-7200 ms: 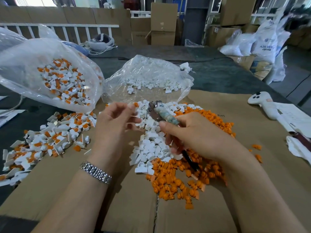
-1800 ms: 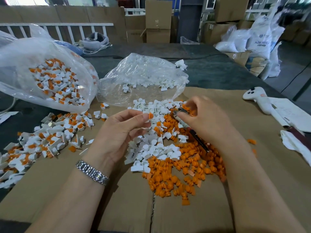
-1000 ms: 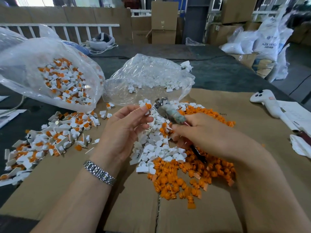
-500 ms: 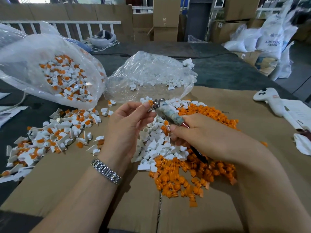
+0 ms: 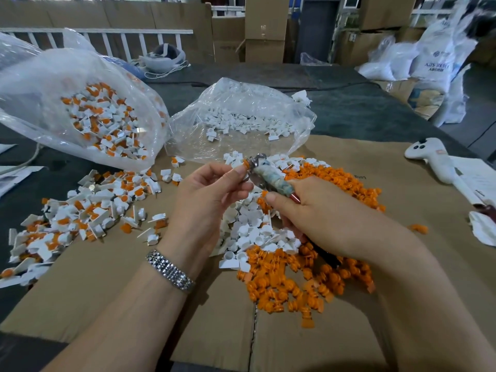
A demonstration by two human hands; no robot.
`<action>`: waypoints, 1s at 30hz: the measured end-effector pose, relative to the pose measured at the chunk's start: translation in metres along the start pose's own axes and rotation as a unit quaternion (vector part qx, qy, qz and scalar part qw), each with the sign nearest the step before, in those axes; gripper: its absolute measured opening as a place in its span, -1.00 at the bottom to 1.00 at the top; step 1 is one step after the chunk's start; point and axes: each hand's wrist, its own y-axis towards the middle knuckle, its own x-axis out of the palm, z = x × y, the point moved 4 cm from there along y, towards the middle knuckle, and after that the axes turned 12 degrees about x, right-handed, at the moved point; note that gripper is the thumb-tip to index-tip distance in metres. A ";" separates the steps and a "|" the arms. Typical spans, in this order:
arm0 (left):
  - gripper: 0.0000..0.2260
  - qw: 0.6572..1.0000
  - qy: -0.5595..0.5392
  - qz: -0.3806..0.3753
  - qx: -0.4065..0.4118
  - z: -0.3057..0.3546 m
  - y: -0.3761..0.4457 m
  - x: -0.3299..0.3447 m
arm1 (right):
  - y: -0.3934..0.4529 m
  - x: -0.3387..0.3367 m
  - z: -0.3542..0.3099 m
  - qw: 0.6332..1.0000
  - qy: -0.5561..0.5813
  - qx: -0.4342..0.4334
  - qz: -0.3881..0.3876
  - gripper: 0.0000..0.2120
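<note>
Above the white pile point(image 5: 249, 229), we are pinching an orange plug point(image 5: 245, 164) with the thumb and finger of our left hand point(image 5: 205, 201), at the tip of the tool point(image 5: 269, 178). Our right hand point(image 5: 330, 221) is curling tight round its handle. We are thinking it is best to hold the plug straight and press slowly, so it is not slipping away.

The head view looks forward and down from close above the left hand point(image 5: 206, 200) and right hand point(image 5: 322, 218); beyond them it reaches distant cartons point(image 5: 264, 28).
</note>
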 end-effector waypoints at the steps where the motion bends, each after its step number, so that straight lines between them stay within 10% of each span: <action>1: -0.84 1.000 -0.005 0.002 -0.003 0.000 0.000 0.000 | 0.001 0.002 0.000 1.000 -0.002 0.002 0.012 -0.65; 20: -0.87 0.999 0.024 0.028 -0.003 0.008 0.003 -0.011 | 0.002 -0.014 0.010 0.999 0.031 0.010 0.035 -0.50; 30: -0.95 0.939 0.328 0.070 0.081 0.016 0.005 -0.026 | 0.045 -0.021 0.069 0.957 -0.122 0.173 0.200 -0.54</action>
